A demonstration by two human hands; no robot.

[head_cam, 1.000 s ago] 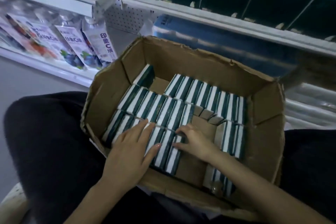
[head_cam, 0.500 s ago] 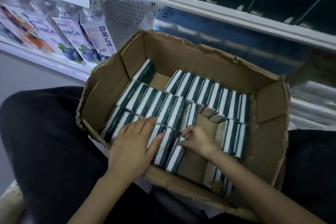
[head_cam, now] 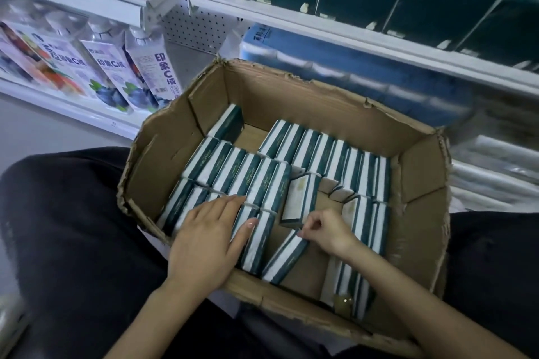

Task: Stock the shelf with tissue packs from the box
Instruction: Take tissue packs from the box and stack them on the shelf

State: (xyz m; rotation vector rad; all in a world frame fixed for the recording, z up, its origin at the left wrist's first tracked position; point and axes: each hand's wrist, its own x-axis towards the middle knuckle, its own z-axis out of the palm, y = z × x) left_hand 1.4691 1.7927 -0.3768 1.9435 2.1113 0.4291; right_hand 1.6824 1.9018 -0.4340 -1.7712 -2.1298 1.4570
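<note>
as the left hand (head_cam: 210,230) lies flat on packs (head_cam: 245,175), the right hand (head_cam: 326,230) barely pinches the lower-centre pack (head_cam: 287,256), which may slip.

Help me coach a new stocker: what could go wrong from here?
1. The right hand pinches only the end of the leaning pack; it may slip and drop into the box.
2. The tilted pack just beyond looks loose and could topple once its neighbour comes out.
3. The box rests on the person's lap, and its rim is torn. With the left hand only pressing flat on the front-row packs, it might tip.
</note>
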